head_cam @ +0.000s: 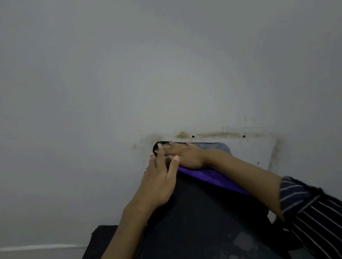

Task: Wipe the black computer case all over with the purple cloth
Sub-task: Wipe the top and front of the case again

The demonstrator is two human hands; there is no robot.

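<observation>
Wall: a pale grey painted wall (100, 84) stands behind the case, with brown smudges (218, 134) just above the case's far edge.
Case: the black computer case (194, 220) fills the lower middle, with dusty pale patches on its near part.
Surface: a flat black surface (97, 243) shows under the case's near left side.
Sleeve: a dark sleeve with white stripes (318, 219) comes in from the right of the case.
Cloth: the purple cloth (209, 177) lies on the case's far right part, under the right hand and forearm.
Right hand: the right hand (183, 154) lies flat with straight fingers, pressing the cloth at the case's far end.
Left hand: the left hand (160, 184) is released, fingers straight and spread, resting on the case's left edge beside the cloth.
</observation>
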